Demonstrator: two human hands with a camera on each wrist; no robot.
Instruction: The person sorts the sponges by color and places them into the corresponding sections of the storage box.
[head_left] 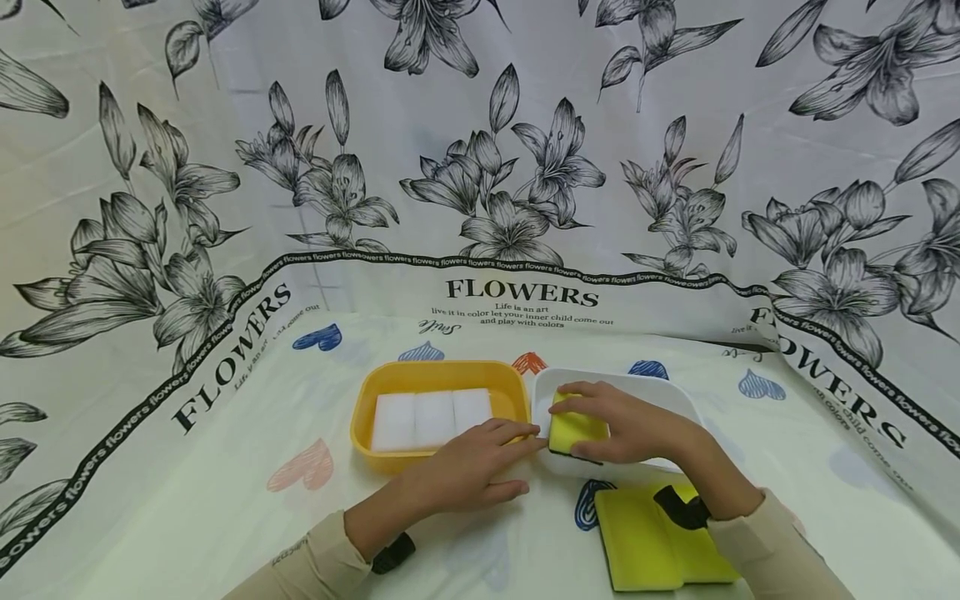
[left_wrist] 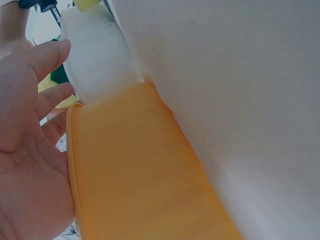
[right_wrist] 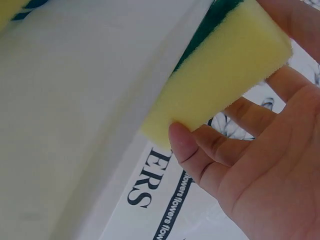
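My right hand (head_left: 633, 421) grips a yellow sponge (right_wrist: 225, 70) with a dark green scouring side, thumb on one end and fingers on the other. The sponge is over the left part of the white plastic bin (head_left: 678, 390), green side down. My left hand (head_left: 480, 467) has its fingers extended at the near right corner of the yellow bin (head_left: 363, 417), fingertips close to the white bin's left end. In the left wrist view the palm is right beside the yellow bin's rim (left_wrist: 75, 165). Three white blocks (head_left: 433, 419) lie side by side inside the yellow bin.
Two more yellow sponges (head_left: 641, 542) lie side by side on the heart-print tablecloth (head_left: 225, 500), in front of the white bin and partly under the right forearm. A flower-print curtain (head_left: 495, 208) encloses the table at the back and sides.
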